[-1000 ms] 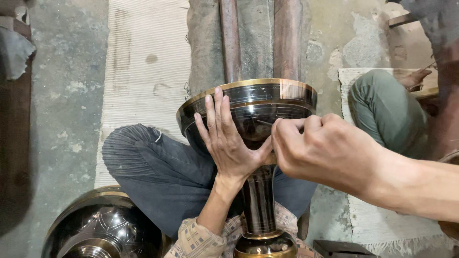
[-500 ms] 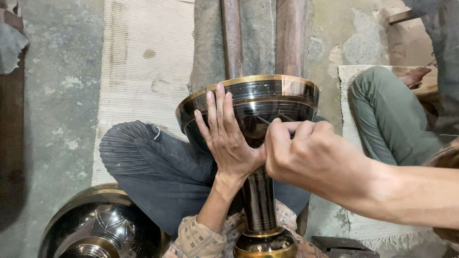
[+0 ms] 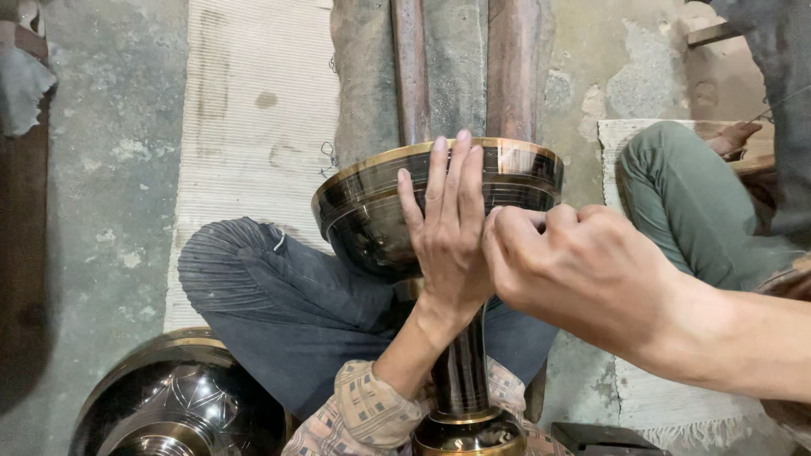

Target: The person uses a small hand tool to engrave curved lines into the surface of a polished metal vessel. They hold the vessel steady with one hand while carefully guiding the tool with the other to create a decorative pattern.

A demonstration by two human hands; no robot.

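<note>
Two hands are at work: one left hand (image 3: 448, 236) spread flat on the bowl and one right hand (image 3: 574, 270) curled into a fist beside it. There is one tall black goblet-shaped vase (image 3: 439, 211) with gold bands, and one second black-and-gold vessel (image 3: 169, 405) on the floor at lower left. Behind stand two upright metal pipes (image 3: 411, 72), and two pale woven mats (image 3: 253, 110) lie on the floor.

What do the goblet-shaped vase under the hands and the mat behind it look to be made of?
Vase: likely metal, glossy black coating with brass-coloured rim and fine engraved lines; it mirrors light.
Mat: woven fibre or ribbed cloth, matte, pale, stained, with a fraying edge.
</note>
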